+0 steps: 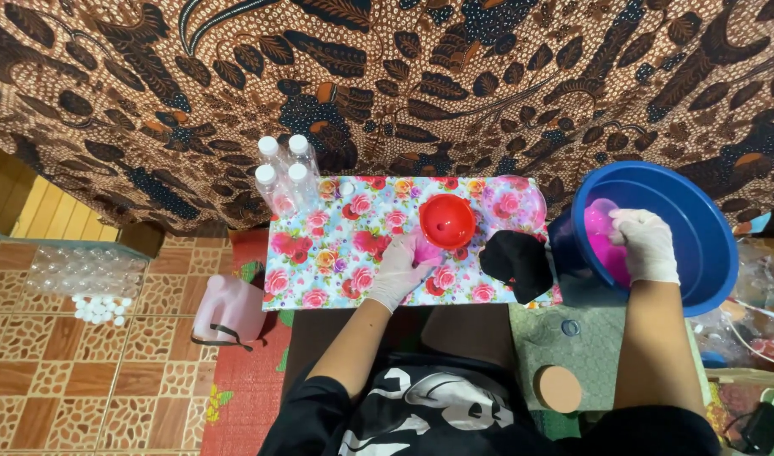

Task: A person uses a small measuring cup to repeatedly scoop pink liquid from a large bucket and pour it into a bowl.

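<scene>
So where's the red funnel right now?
The red funnel sits on the flowered mat, near its far edge, just beyond the left hand and left of the black cloth.

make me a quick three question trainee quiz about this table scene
1. True or false: the right hand is inside the blue basin.
2. Which is nearest the left hand? A) red funnel B) clear bottles C) round cork coaster
3. How many capped clear bottles stand at the floral mat's far left corner?

Key:
1. True; it touches something pink there.
2. A.
3. Four.
</scene>
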